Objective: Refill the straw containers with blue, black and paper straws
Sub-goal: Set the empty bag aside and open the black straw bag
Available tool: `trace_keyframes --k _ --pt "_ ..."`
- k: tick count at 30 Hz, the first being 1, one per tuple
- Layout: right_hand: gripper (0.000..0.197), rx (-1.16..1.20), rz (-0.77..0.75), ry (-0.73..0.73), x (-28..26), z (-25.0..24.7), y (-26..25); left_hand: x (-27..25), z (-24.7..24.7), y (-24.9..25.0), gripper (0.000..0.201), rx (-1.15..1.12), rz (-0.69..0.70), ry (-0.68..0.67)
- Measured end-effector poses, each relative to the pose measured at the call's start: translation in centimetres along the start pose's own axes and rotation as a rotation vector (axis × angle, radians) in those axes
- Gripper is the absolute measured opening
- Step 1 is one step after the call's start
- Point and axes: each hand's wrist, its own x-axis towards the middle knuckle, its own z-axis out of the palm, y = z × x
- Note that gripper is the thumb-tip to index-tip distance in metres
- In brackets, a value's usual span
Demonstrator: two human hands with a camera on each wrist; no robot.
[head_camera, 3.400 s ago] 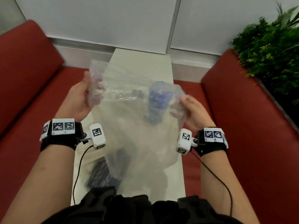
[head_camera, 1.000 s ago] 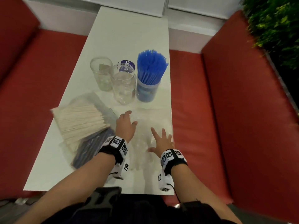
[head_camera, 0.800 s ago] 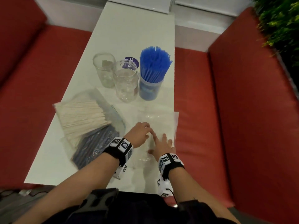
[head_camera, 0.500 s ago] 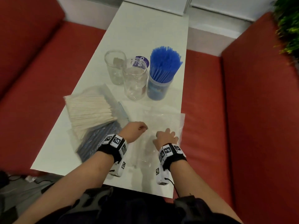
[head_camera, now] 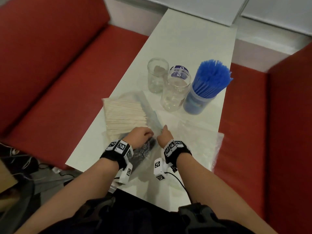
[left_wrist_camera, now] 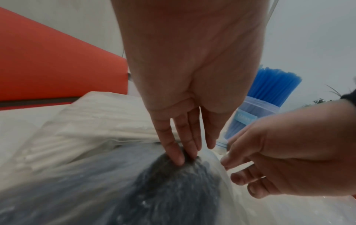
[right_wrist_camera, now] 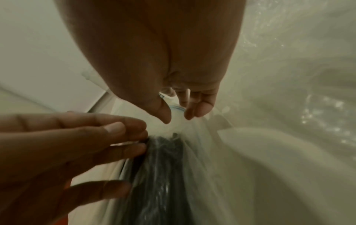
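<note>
Left wrist view shows the left hand (left_wrist_camera: 194,94) with straight fingers (left_wrist_camera: 173,150) pressing down on the clear bag of black straws (left_wrist_camera: 169,187). Just beside it, the right hand (left_wrist_camera: 289,153) has its thumb and bent fingers close together at the edge of that bag; I cannot tell for sure if they pinch the plastic. The bag lies at the near left of the white table (head_camera: 189,39). Touching its far side is the pack of paper straws (head_camera: 124,114). Farther away stand two clear jars (head_camera: 175,93), side by side. To their right is the tub of blue straws (head_camera: 209,81), standing up. An empty clear bag (head_camera: 200,141) lies flat at the near right.
</note>
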Motion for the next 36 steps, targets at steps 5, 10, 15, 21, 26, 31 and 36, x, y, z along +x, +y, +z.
trace_keyframes --k 5,10,15,21,26,31,36 --pt "0.015 0.104 -0.003 0.047 0.8 -0.8 -0.1 0.7 -1.7 -0.6 0.027 -0.059 -0.016 -0.059" --pt "0.024 0.223 -0.143 0.02 -1.0 -2.5 -2.6 2.3 -4.4 -0.2 0.026 -0.234 -0.047 -0.031" --pt "0.024 0.412 -0.28 -0.23 -5.0 -5.1 -6.3 3.1 -8.1 1.0 0.038 -0.224 -0.022 -0.071" --pt "0.035 0.537 -0.46 -0.452 -9.8 -7.7 -9.6 2.1 -13.3 2.6 0.048 -0.492 0.041 -0.273" --pt "0.036 0.475 -0.555 -0.341 -11.6 -8.6 -11.3 0.7 -16.3 4.6 0.052 -0.639 0.117 -0.196" --pt "0.024 0.45 -0.561 -0.195 -11.9 -8.9 -12.2 -0.1 -17.9 6.0 0.07 -0.749 0.187 -0.205" --pt "0.032 0.458 -0.498 -0.091 -11.5 -8.6 -12.1 -0.8 -17.9 6.6 0.049 -0.733 0.244 -0.278"
